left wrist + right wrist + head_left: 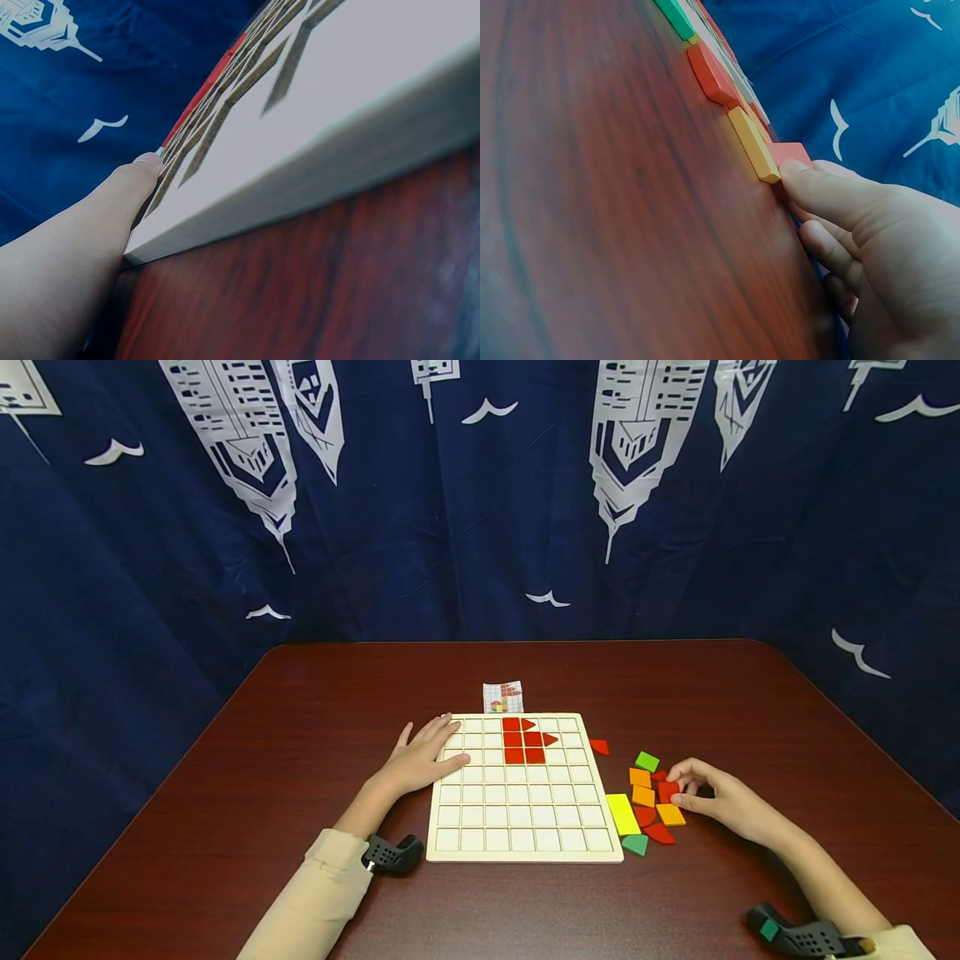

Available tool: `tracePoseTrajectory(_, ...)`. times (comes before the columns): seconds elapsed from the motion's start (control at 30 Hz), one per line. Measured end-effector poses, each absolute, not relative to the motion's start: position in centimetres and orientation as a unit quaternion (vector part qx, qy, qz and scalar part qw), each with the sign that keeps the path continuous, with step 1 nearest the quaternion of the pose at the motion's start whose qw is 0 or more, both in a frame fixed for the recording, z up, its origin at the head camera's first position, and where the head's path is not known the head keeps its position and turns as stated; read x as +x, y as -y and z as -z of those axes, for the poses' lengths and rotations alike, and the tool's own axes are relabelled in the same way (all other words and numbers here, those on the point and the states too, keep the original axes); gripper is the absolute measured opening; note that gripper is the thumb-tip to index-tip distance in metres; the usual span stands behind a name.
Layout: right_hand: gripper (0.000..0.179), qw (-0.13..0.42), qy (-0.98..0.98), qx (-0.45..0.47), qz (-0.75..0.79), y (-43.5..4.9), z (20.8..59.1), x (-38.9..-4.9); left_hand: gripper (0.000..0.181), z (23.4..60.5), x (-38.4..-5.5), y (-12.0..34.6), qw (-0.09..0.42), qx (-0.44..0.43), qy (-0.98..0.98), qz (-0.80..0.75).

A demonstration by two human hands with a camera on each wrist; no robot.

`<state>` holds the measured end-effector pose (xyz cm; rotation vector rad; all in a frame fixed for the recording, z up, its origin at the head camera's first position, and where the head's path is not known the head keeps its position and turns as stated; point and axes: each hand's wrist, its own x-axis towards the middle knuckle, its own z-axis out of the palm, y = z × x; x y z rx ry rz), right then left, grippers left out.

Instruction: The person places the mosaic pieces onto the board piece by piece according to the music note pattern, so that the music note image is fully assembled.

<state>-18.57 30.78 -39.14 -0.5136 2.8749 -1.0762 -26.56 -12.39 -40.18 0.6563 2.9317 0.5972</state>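
Observation:
A white grid board (525, 839) lies on the table, with several red squares and two red triangles in its upper cells. My left hand (420, 760) rests on the board's left edge, fingers spread and thumb over the grid; the left wrist view shows the thumb (142, 169) at the rim. To the right of the board, my right hand (712, 797) pinches a red square tile (667, 792) between thumb and fingers. In the right wrist view that red tile (789, 152) stands above a yellow-orange tile (754, 146).
Loose tiles lie around the right hand: orange squares (642, 796), a green one (647, 761), a yellow rectangle (622, 814), a teal piece (635, 844) and red curved pieces (660, 834). A small pattern card (492, 697) touches the board's far edge. A blue curtain (480, 527) hangs behind.

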Motion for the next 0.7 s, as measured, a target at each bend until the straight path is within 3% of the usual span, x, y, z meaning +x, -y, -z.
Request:
tracePoseTrajectory(0.2,0.020,0.000,-0.922,-0.152,0.357,-30.7,39.5,-18.7,0.071,40.3,-26.6,12.4,0.037,0.213,-0.957,-0.193)
tracePoseTrajectory(0.43,0.014,-0.066,-0.924,-0.140,0.351,-30.4,39.8,-18.9,0.071,40.3,-26.4,12.4,0.035,0.216,-0.955,-0.200)
tracePoseTrajectory(0.7,0.020,-0.120,-0.922,-0.107,0.351,-29.7,40.4,-19.0,0.071,40.2,-26.5,12.4,0.036,0.215,-0.956,-0.196)
